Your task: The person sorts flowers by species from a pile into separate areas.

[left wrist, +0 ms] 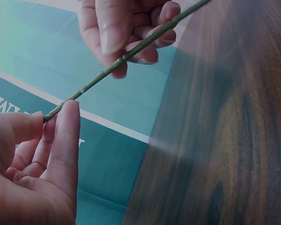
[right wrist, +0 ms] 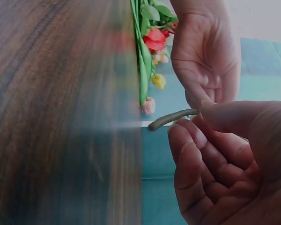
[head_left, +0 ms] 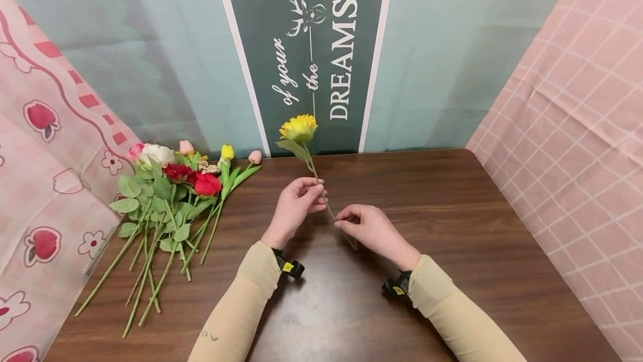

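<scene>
A single yellow flower (head_left: 298, 128), with layered petals and a leaf below its head, is held up over the table, its stem slanting down to the right. My left hand (head_left: 296, 206) pinches the stem partway down between thumb and forefinger. Lower on the same stem, my right hand (head_left: 374, 232) pinches it with thumb and fingertips. The left wrist view shows the knobbly green stem (left wrist: 103, 75) running between both hands. In the right wrist view, the cut stem end (right wrist: 164, 120) sticks out past the right hand's fingers.
Several loose flowers lie in a pile on the table's left side: red roses (head_left: 207, 184), a white bloom (head_left: 157, 154), a yellow tulip (head_left: 228, 152) and a pink tulip (head_left: 255, 157). Their stems point toward me. Around the brown wooden table (head_left: 452, 200) hang patterned cloths.
</scene>
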Motion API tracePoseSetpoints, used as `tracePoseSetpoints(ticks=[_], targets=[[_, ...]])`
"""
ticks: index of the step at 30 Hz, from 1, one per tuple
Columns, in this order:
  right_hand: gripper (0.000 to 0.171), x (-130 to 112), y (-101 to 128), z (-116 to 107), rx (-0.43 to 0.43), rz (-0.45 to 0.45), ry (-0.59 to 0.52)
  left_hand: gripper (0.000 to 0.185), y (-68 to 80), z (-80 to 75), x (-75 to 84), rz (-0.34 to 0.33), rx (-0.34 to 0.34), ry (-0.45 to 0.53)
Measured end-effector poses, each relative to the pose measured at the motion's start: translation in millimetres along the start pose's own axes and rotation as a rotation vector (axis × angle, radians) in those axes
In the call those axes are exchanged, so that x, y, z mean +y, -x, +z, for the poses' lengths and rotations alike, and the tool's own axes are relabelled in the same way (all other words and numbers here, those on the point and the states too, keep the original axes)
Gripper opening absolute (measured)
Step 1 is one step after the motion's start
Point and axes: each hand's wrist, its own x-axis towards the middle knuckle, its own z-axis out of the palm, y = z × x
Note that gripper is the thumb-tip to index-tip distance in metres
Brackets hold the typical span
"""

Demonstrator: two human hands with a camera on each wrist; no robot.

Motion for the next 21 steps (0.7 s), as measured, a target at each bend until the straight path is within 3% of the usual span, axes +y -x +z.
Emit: tracePoseSetpoints(ticks=[15, 18, 21], targets=[[0.005, 7, -2, -1, 0.099, -0.038, 0.102, 0.025, 2.6, 15.1, -2.4, 0.019, -0.04, -0.088], [0.005, 13, -1, -10, 0.098, -0.036, 0.14, 0.036, 5.3, 18.6, -2.3, 0.045, -0.081, -0.266], [0.006, 29, 3, -25, 0.114, -0.021, 0.202, 0.052, 10.2, 24.1, -3.6, 0.11, -0.16, -0.591]])
